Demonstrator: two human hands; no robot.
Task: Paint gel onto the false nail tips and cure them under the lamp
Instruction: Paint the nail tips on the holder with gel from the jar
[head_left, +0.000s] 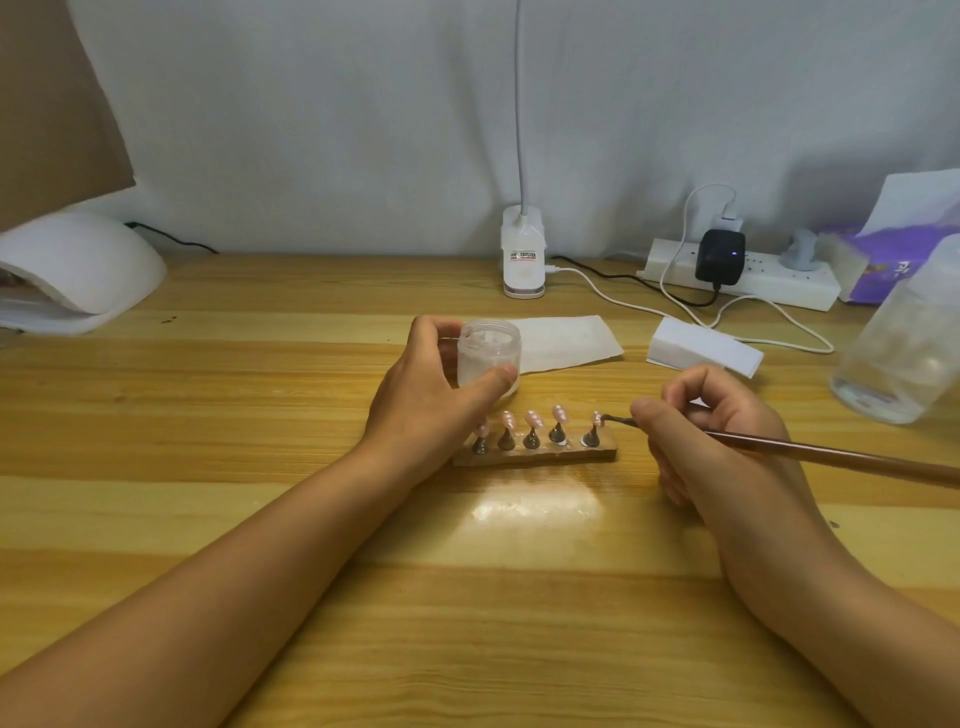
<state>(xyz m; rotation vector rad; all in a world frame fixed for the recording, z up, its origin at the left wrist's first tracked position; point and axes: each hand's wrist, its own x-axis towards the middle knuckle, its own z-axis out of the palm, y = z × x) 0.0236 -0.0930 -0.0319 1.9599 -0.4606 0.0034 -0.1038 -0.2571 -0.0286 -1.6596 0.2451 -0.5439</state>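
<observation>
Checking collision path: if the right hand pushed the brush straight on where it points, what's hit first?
The right hand pinches the brush, tip pointing left. First in line: the rightmost nail tip on the wooden holder. The bristles look at or nearly on it; depth is unclear.

The surface (260, 415) is pale, grained wood, varnished enough to mirror a light. The jar (491, 345) is frosted translucent plastic. The nail tips (532, 419) are glossy pink, on dull dark metal cones (531, 440) in a wooden base (545, 457). The brush (831, 454) has a smooth brown handle with a sheen. The curing lamp (88, 260) is matt white plastic, and the sheet (566, 343) is matt paper.
</observation>
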